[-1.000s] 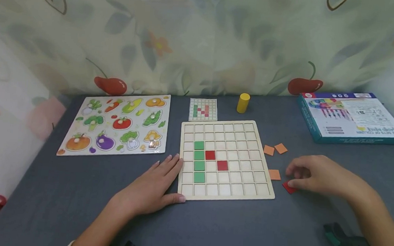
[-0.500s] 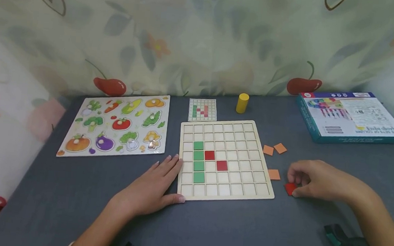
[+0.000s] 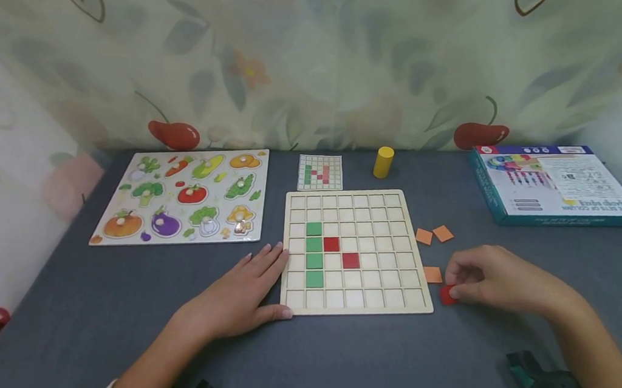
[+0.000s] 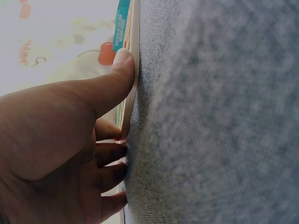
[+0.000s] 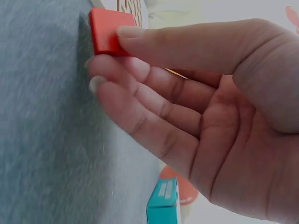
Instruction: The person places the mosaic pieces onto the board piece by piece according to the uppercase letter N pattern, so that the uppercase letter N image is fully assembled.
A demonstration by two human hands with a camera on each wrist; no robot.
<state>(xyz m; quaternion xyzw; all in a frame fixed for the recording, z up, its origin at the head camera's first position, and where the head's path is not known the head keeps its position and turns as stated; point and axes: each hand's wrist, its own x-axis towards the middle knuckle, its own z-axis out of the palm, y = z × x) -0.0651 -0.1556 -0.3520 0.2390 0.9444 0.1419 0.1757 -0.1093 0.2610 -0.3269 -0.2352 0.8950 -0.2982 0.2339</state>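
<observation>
Grid board (image 3: 370, 261) on the table (image 3: 363, 368), prob past halfway: four green tiles (image 3: 313, 260) and two red tiles (image 3: 351, 260) in, third red tile (image 5: 106, 30) pinched in right hand (image 3: 488, 278) just off-board, three orange tiles (image 3: 432, 275) to go. Left hand (image 3: 242, 295) straight-fingered at left edge, gripping nothing.

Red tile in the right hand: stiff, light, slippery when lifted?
The red tile is probably stiff: its edges look straight under the thumb. Likely light, being small and thin beside the grid board. Its smooth-looking face might slide a little in the right hand.
</observation>
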